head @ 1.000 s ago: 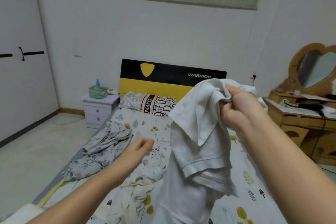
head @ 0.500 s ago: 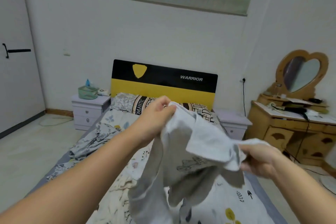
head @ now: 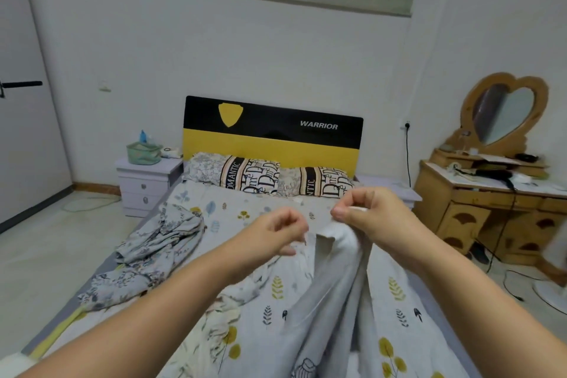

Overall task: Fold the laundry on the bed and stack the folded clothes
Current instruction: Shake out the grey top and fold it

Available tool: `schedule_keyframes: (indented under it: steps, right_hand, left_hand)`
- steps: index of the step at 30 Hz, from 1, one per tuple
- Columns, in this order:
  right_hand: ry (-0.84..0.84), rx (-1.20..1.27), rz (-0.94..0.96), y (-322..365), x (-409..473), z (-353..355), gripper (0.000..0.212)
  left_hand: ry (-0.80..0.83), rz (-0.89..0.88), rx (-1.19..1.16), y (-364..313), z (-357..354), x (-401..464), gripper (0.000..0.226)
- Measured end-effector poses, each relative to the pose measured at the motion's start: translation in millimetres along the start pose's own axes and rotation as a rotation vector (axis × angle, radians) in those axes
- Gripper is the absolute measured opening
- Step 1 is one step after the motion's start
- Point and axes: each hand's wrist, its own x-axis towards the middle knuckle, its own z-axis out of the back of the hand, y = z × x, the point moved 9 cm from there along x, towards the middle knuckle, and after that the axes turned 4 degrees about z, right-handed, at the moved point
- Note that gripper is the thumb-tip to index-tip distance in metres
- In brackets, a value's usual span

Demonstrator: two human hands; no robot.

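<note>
While both forearms stretch out over the bed [head: 214,212], a pale grey garment [head: 331,288] hangs in long folds between them, its lower part running down to the bottom edge of the view, where a small dark line drawing shows on the cloth. Up at the top of that garment, the right hand [head: 368,215] has its thumb and forefinger pinched tight on a white edge of the fabric, the other fingers curled in. Just beside it, the left hand [head: 276,232] is curled nearly closed, fingertips right at the garment's top edge; the blur there means I cannot tell whether it really has a grip. Under the arms lies a sheet printed with leaves. Over on the left side of the bed, a crumpled floral garment [head: 159,245] sprawls unfolded, part of it trailing toward the mattress edge. Further back, two lettered pillows [head: 267,176] lean against a black and yellow headboard [head: 270,132] marked WARRIOR. Left of it stands a white nightstand [head: 144,184] carrying a green basket [head: 143,153]; at far right, a wooden dressing table [head: 478,205] with a heart-shaped mirror [head: 503,115].
</note>
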Motion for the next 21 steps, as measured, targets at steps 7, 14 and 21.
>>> schedule_keyframes:
  steps: [7,14,21]
  right_hand:
    - [-0.099,0.247,0.230,52,5,24,0.025]
    - [-0.413,-0.068,0.216,31,-6,95,0.021]
    - [-0.460,-0.424,0.031,-38,-11,124,0.014]
  left_hand:
    - [0.389,0.263,0.156,91,-53,-32,0.036]
    - [0.176,0.281,-0.207,89,-15,-28,0.032]
    - [0.162,0.193,0.189,41,46,-17,0.047]
